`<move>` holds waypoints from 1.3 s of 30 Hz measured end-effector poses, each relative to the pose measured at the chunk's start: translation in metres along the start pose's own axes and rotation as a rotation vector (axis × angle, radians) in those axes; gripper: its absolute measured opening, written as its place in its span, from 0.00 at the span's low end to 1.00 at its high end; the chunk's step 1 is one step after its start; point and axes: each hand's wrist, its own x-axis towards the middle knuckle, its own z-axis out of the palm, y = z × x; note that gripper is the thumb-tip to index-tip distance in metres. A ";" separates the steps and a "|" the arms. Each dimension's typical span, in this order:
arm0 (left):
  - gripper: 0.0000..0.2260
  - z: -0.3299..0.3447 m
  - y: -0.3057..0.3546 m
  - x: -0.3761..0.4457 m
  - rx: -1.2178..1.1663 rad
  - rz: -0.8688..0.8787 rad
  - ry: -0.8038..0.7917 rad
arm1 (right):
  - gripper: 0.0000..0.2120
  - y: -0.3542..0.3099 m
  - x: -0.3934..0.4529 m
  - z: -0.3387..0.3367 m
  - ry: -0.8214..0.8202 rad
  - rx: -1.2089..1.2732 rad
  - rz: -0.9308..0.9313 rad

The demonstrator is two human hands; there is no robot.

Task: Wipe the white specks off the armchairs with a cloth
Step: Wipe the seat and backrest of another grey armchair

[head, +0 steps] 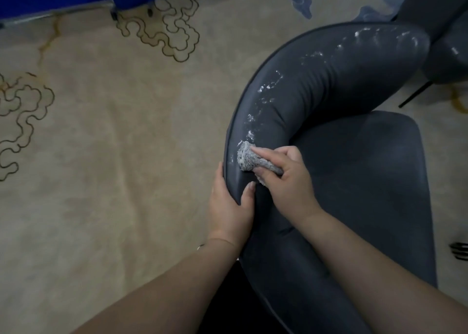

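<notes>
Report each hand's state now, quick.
Left hand: grips the armchair's backrest edge.
Right hand: holds the grey cloth, pressing it on the backrest.

Dark blue-grey armchair (pixel 354 181) seen from above, its padded backrest curving in an arc around the seat cushion. White specks (pixel 268 88) lay scattered along the top of the backrest, from near the cloth up to the far end of the arc. A bunched grey shaggy cloth (pixel 249 159) was pressed against the backrest's upper surface, just below the nearest specks. A second armchair (pixel 445 55) of the same colour stood just beyond, partly cut off by the frame.
</notes>
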 end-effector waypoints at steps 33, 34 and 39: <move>0.33 -0.003 -0.004 0.000 0.141 0.054 -0.008 | 0.15 -0.015 0.033 0.000 -0.109 -0.412 -0.438; 0.33 -0.003 -0.003 0.001 0.138 0.050 -0.012 | 0.14 -0.015 0.027 0.000 -0.151 -0.407 -0.455; 0.34 -0.002 -0.003 -0.001 0.144 0.050 0.001 | 0.14 -0.020 0.060 -0.006 -0.134 -0.415 -0.412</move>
